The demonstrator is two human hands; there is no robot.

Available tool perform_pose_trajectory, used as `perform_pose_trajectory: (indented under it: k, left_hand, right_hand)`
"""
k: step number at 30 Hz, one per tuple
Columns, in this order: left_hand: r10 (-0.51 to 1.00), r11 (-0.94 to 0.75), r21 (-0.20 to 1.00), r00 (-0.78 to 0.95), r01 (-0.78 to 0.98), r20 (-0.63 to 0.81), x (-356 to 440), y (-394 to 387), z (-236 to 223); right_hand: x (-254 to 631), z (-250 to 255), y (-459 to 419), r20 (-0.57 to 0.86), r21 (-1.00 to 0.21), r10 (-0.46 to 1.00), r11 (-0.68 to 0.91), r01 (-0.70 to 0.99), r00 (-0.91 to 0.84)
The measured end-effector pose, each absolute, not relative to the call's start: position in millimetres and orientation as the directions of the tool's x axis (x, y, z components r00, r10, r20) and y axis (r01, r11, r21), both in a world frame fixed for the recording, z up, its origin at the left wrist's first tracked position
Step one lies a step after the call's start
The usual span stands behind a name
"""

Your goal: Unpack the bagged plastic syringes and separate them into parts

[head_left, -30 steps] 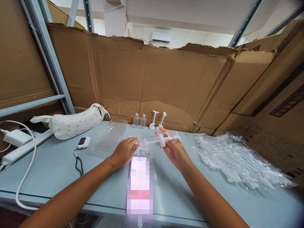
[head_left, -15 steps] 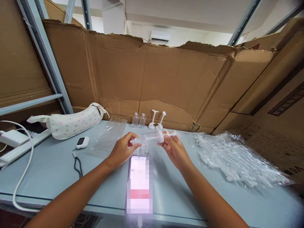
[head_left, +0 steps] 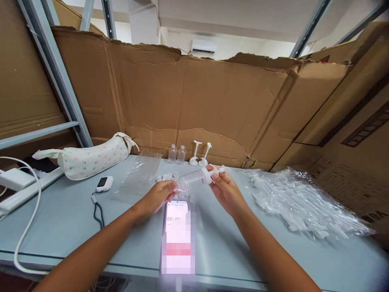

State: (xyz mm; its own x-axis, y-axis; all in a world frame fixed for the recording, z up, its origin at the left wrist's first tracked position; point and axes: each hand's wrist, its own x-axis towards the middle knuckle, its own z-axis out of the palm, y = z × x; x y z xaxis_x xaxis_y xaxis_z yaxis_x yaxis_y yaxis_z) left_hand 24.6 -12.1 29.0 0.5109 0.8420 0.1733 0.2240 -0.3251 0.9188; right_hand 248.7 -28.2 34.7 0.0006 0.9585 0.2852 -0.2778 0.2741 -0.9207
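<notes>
Between my two hands lies a clear ribbed plastic bottle (head_left: 192, 181), tilted with its right end higher. My left hand (head_left: 162, 192) is closed around its left end, fingertips pinching the tip. At the other end, my right hand (head_left: 223, 184) grips a white plastic top piece (head_left: 208, 174) fitted at the bottle's right end; part of it is hidden by the fingers. Small white caps (head_left: 167, 177) lie on the table behind and beneath the bottle. Below it, a lit phone (head_left: 178, 231) shows a timer.
Two small clear bottles (head_left: 172, 154) and two white T-topped pieces with round bases (head_left: 193, 161) stand against the cardboard wall (head_left: 194, 93). A flat clear bag (head_left: 138, 174), floral pouch (head_left: 94, 162) and white gadget (head_left: 105, 183) lie left. A bag of white parts (head_left: 300, 202) lies right.
The bottle's left end has dropped and its right end risen slightly. My left hand has moved down a little, and the white caps behind it now show.
</notes>
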Motion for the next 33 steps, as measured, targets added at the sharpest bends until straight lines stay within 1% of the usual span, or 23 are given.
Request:
perform_pose_trajectory:
  k: [2, 3, 4, 6, 9, 11, 13, 16, 18, 21, 23, 24, 25, 26, 27, 28, 29, 30, 31, 32, 33]
  left_hand:
    - [0.838, -0.174, 0.976, 0.54, 0.132, 0.076, 24.8, -9.2, 26.8]
    - [0.834, -0.142, 0.982, 0.549, 0.122, 0.052, 24.9, -7.7, 24.9]
    - [0.835, -0.142, 0.982, 0.548, 0.127, 0.05, 25.0, -6.2, 22.7]
    - [0.856, -0.186, 0.974, 0.508, 0.126, 0.098, 25.4, -4.0, 18.9]
    - [0.896, -0.238, 0.967, 0.406, 0.091, 0.182, 26.4, -3.7, 17.4]
    - [0.91, -0.261, 0.96, 0.357, 0.097, 0.211, 27.0, -5.0, 19.1]
    - [0.915, -0.281, 0.951, 0.337, 0.132, 0.223, 27.2, -6.3, 21.5]
    - [0.908, -0.302, 0.939, 0.351, 0.166, 0.23, 28.1, -6.3, 23.6]
    - [0.923, -0.248, 0.954, 0.341, 0.168, 0.18, 29.1, -4.6, 24.4]
    - [0.951, -0.027, 0.996, 0.31, 0.084, 0.0, 28.1, -0.5, 27.0]
    - [0.944, 0.109, 0.994, 0.312, 0.006, -0.105, 24.4, 2.1, 30.6]
    - [0.946, 0.132, 0.991, 0.301, -0.012, -0.122, 21.8, 3.0, 32.6]
    - [0.956, 0.11, 0.994, 0.272, 0.006, -0.108, 18.9, 3.5, 34.7]
    - [0.973, 0.038, 0.997, 0.227, 0.071, -0.054, 16.0, 3.7, 36.4]
    - [0.985, -0.074, 0.98, 0.169, 0.186, 0.042, 13.2, 3.8, 37.5]
    - [0.978, -0.2, 0.919, 0.126, 0.34, 0.166, 10.9, 3.9, 37.9]
    - [0.948, -0.315, 0.804, 0.118, 0.505, 0.297, 8.9, 4.3, 37.3]
    - [0.902, -0.399, 0.652, 0.149, 0.645, 0.405, 7.5, 5.2, 35.7]
    - [0.857, -0.452, 0.496, 0.206, 0.741, 0.473, 6.5, 6.7, 33.1]
    - [0.823, -0.48, 0.367, 0.263, 0.797, 0.504, 5.9, 8.8, 29.5]
    - [0.804, -0.493, 0.276, 0.311, 0.825, 0.506, 5.5, 11.5, 25.4]
  right_hand:
    - [250.2, 34.7, -27.4, 0.304, -0.919, 0.952, 0.285, -0.271, -0.03]
    - [250.5, 34.7, -27.1, 0.31, -0.919, 0.95, 0.29, -0.265, -0.036]
    - [250.5, 34.6, -26.7, 0.312, -0.919, 0.949, 0.293, -0.263, -0.034]
    - [250.1, 34.0, -25.4, 0.305, -0.918, 0.952, 0.292, -0.269, -0.007]
    - [249.4, 32.1, -22.1, 0.29, -0.905, 0.956, 0.29, -0.312, 0.047]
    - [249.4, 31.1, -20.0, 0.279, -0.897, 0.958, 0.287, -0.337, 0.073]
    - [249.2, 30.6, -19.1, 0.263, -0.899, 0.961, 0.276, -0.34, 0.084]
    - [248.0, 30.0, -20.1, 0.254, -0.904, 0.965, 0.263, -0.336, 0.071]
    - [246.8, 29.3, -21.6, 0.262, -0.906, 0.964, 0.26, -0.335, 0.039]
    - [247.3, 29.4, -23.0, 0.298, -0.9, 0.955, 0.284, -0.33, 0.008]
    - [250.4, 31.4, -22.4, 0.342, -0.868, 0.939, 0.334, -0.366, 0.045]
    - [252.6, 33.0, -21.6, 0.365, -0.846, 0.928, 0.365, -0.389, 0.079]
    - [255.2, 34.6, -20.5, 0.382, -0.824, 0.917, 0.394, -0.407, 0.114]
    - [257.7, 36.0, -19.2, 0.392, -0.808, 0.909, 0.415, -0.418, 0.144]
    - [260.0, 37.0, -17.8, 0.396, -0.8, 0.903, 0.428, -0.421, 0.165]
    - [261.9, 37.3, -16.4, 0.394, -0.8, 0.902, 0.431, -0.418, 0.177]
    - [263.1, 37.0, -15.1, 0.388, -0.805, 0.904, 0.427, -0.411, 0.18]
    - [263.7, 36.0, -14.0, 0.378, -0.814, 0.909, 0.417, -0.404, 0.175]
    - [263.7, 34.6, -13.1, 0.366, -0.827, 0.916, 0.401, -0.395, 0.164]
    - [263.2, 32.9, -12.5, 0.353, -0.841, 0.924, 0.382, -0.383, 0.147]
    - [262.5, 31.2, -12.2, 0.34, -0.854, 0.931, 0.364, -0.372, 0.131]
